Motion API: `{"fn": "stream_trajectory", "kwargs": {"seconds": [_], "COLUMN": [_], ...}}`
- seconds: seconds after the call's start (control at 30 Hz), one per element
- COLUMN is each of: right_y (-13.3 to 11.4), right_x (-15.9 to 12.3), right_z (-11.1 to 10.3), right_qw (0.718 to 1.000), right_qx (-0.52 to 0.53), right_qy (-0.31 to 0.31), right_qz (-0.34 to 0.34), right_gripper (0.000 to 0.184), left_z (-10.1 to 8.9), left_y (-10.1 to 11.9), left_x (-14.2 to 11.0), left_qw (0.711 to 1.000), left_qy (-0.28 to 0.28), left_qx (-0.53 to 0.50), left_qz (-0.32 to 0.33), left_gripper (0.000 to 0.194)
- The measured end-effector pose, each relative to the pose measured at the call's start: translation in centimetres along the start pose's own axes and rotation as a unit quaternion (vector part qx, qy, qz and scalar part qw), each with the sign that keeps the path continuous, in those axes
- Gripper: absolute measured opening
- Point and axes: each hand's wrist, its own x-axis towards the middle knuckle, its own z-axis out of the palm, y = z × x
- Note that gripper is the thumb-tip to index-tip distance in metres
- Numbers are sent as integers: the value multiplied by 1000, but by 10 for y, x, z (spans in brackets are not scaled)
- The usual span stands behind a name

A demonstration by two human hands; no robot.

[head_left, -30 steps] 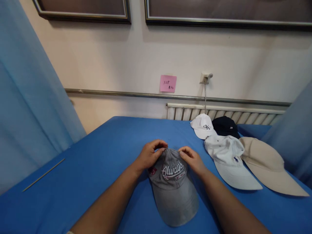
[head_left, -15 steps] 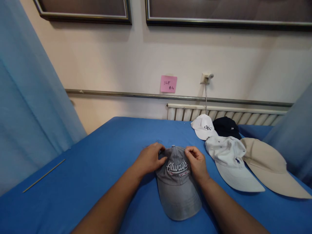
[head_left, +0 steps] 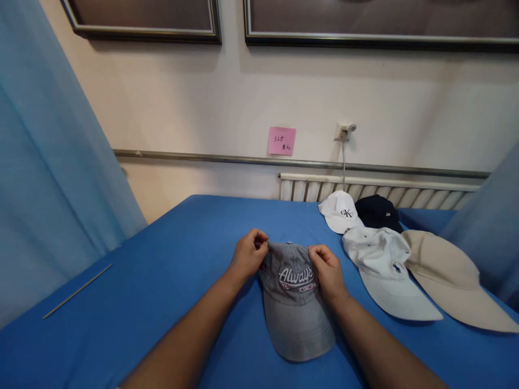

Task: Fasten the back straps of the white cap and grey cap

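Observation:
A grey baseball cap (head_left: 298,319) with white "Always" lettering lies on the blue cloth, its brim toward me. My left hand (head_left: 249,254) pinches the upper left of its crown between thumb and fingers. On the other side, my right hand (head_left: 327,273) grips the crown's upper right edge, thumb on top. The back of the cap is hidden behind its front panel. Closest to my right hand among the other caps is a pale cap (head_left: 389,275) with a small dark blue emblem.
A white cap (head_left: 339,210), a dark navy cap (head_left: 378,212) and a beige wide-brimmed cap (head_left: 450,278) sit at the right. A thin stick (head_left: 77,292) lies on the left. Behind the blue-covered table (head_left: 162,259) are a radiator (head_left: 310,189) and a wall rail (head_left: 203,158).
My left hand has shifted slightly up and left and now pinches the crown's corner, drawing it out to the left. My right hand has stayed nearly in place.

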Motion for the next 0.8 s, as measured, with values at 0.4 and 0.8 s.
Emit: {"fn": "stream_trajectory", "kwargs": {"seconds": [0.4, 0.8], "right_y": [2, -3], "right_x": [0, -4], "right_z": [5, 9], "right_qw": [1000, 1000], "right_qx": [10, -4], "right_qy": [-9, -13], "right_qz": [19, -5], "right_gripper": [23, 23], "left_z": [5, 19], "left_y": [19, 14], "left_x": [-17, -21], "left_qw": [985, 991], "left_qy": [-65, -24], "left_qx": [109, 67], "left_qz": [117, 109], "left_gripper": [28, 17]}}
